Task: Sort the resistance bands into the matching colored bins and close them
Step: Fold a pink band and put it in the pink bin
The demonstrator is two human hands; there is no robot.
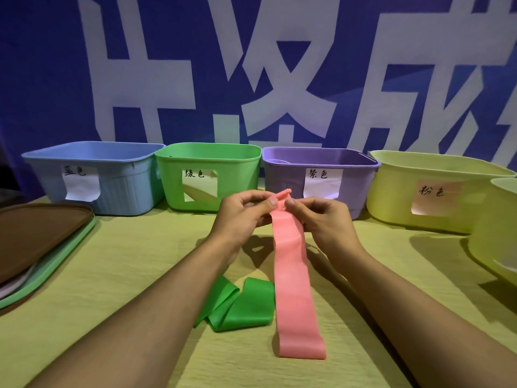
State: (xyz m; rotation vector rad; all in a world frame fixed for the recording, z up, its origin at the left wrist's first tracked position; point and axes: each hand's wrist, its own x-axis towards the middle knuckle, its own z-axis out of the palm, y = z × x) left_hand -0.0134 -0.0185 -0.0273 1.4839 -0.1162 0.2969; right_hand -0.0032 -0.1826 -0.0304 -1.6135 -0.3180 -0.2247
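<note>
A long pink resistance band point(293, 281) hangs from both my hands, its lower end lying on the table. My left hand point(246, 211) and my right hand point(319, 217) pinch its top end, which is rolled up between the thumbs and fingers. A green band point(246, 306) lies folded on the table under my left forearm. Along the back stand open bins with paper labels: blue point(120, 189), green point(235, 175), purple point(282, 177) and pale yellow point(391, 197).
A stack of lids, brown point(36, 233) on top with a green one point(56, 264) beneath, lies at the left edge. Another pale yellow bin point(492, 242) stands at the far right. A yellow-green cloth point(126, 261) covers the table; a blue banner hangs behind.
</note>
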